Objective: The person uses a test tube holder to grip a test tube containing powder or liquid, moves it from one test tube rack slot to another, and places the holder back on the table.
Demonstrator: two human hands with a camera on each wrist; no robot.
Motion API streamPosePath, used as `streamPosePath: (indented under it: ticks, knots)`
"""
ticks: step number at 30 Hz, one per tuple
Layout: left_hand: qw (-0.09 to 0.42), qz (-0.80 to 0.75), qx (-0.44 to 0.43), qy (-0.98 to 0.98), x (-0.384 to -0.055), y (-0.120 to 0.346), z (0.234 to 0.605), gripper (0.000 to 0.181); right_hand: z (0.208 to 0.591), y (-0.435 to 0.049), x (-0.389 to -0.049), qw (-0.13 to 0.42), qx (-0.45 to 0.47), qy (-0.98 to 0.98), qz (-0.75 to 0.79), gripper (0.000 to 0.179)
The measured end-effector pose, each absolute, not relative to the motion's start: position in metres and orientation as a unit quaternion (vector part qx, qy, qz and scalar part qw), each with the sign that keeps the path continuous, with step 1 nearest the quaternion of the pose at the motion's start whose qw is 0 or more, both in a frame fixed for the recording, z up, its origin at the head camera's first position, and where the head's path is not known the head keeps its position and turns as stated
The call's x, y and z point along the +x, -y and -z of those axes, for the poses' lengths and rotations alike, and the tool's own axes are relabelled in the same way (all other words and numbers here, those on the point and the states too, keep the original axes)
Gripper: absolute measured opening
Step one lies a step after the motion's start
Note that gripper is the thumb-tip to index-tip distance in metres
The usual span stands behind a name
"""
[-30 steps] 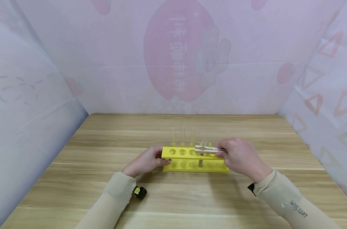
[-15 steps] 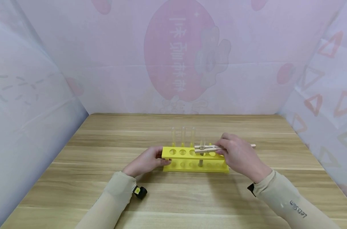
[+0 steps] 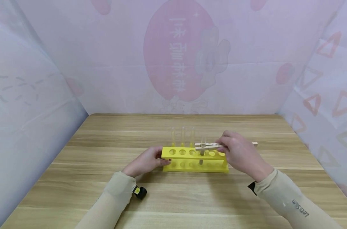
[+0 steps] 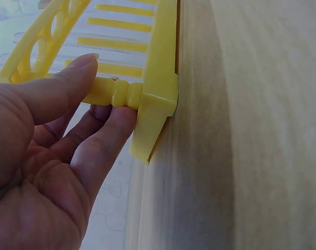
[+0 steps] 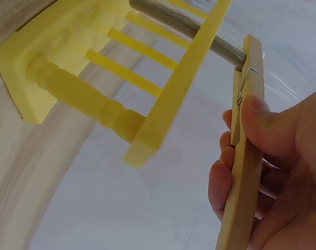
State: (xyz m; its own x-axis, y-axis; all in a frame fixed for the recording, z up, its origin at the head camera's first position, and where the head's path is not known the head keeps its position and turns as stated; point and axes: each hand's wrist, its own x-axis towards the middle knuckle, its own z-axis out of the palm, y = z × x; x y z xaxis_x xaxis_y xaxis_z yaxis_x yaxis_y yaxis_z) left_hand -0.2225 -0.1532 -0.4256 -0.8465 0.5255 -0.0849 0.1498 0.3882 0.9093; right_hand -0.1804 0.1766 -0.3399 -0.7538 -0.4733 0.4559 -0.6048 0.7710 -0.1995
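My left hand (image 3: 146, 160) grips the left end post of a yellow test tube rack (image 3: 196, 170) on the table; in the left wrist view its thumb and fingers (image 4: 98, 140) wrap that post. My right hand (image 3: 242, 154) holds a wooden test tube clamp (image 5: 241, 198), thumb near the metal spring. The clamp bites round a glass test tube (image 5: 179, 23) with grey contents, just above the rack's top plate. That tube passes through a hole in the plate, its lower end close over the base. Yellow drying pegs (image 5: 142, 49) stand along the rack's back.
Several clear test tubes (image 3: 183, 136) sit inverted on the pegs at the rack's rear left. The wood-grain table (image 3: 119, 127) ends at a pink printed backdrop (image 3: 247, 89), with pale fabric walls at both sides.
My right hand has shifted its hold on the clamp, whose tail now shows beyond the hand. Clamp and tube have risen slightly. My left hand and the rack stay put.
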Motion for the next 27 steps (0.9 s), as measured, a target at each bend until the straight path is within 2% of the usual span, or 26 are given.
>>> streamPosePath:
  ticks: [27]
  knots:
    - [0.185, -0.508, 0.208, -0.815, -0.221, 0.154, 0.423, 0.024, 0.304, -0.18, -0.173, 0.22, 0.3, 0.913, -0.17, 0.013]
